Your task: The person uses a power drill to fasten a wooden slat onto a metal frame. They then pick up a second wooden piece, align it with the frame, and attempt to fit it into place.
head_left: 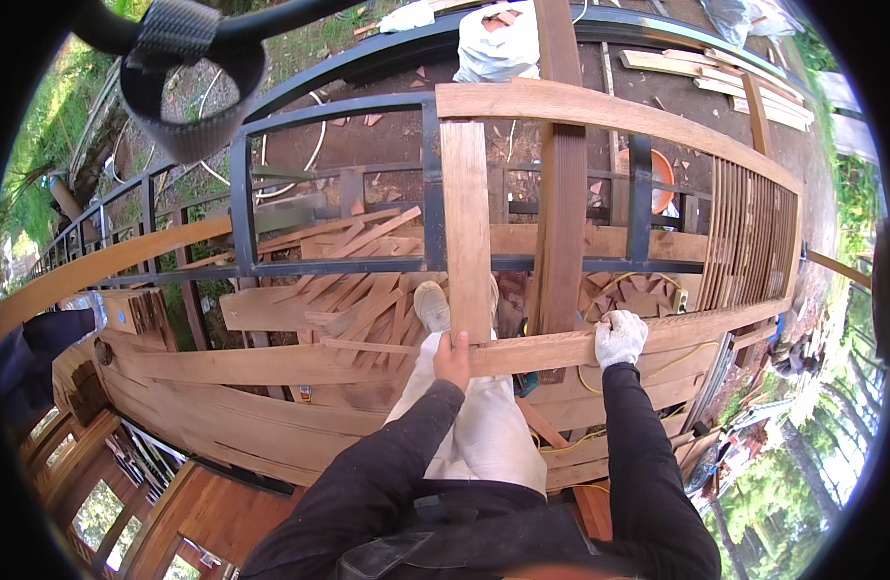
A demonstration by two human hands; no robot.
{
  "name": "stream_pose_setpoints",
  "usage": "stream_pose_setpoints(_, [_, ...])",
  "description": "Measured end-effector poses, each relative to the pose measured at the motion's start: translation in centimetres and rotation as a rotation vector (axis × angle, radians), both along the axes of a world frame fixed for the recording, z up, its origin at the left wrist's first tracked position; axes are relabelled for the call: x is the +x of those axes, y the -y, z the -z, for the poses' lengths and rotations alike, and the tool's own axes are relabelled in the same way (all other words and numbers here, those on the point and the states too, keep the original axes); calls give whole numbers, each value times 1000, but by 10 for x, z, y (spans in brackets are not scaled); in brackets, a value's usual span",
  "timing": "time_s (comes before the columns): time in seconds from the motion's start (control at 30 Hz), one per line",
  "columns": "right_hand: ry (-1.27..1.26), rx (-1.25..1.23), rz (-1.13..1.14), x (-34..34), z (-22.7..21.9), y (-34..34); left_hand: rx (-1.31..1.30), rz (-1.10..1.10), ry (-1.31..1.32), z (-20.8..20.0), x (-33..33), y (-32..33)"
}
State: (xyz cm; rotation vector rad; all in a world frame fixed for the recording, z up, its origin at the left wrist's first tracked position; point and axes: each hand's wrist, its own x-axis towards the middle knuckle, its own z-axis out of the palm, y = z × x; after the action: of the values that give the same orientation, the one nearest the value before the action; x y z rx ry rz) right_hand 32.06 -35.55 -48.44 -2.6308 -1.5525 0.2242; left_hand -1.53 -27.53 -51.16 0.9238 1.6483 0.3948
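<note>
A wooden railing panel (542, 355) lies in front of me. It has two long rails, a wide upright board (465, 227) at its left end and a row of thin slats (745, 232) toward its right end. My bare left hand (453, 362) grips the panel's near left corner, where the upright board meets the near rail, its thumb along the wood. My right hand (620, 338), in a white glove, is closed over the near rail further right. Its fingertips are partly hidden. A dark metal frame (339, 266) stands behind and under the panel.
A brown post (563, 203) rises through the panel's middle. Loose wood offcuts (363, 300) are heaped on the boards by my shoe (431, 306). A yellow cord (658, 375) runs on the right. Further off are a white sack (498, 46), an orange bucket (660, 181) and stacked lumber (720, 79).
</note>
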Motion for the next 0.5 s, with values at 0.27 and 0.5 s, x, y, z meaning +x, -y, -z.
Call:
stream_pose_setpoints(0.27, [-735, 176, 316, -42, 4, -65, -620, -851, 686, -4, -11, 24])
stream_pose_setpoints(0.5, [-1427, 188, 374, -123, 13, -220, -614, -1082, 967, 12, -5, 36])
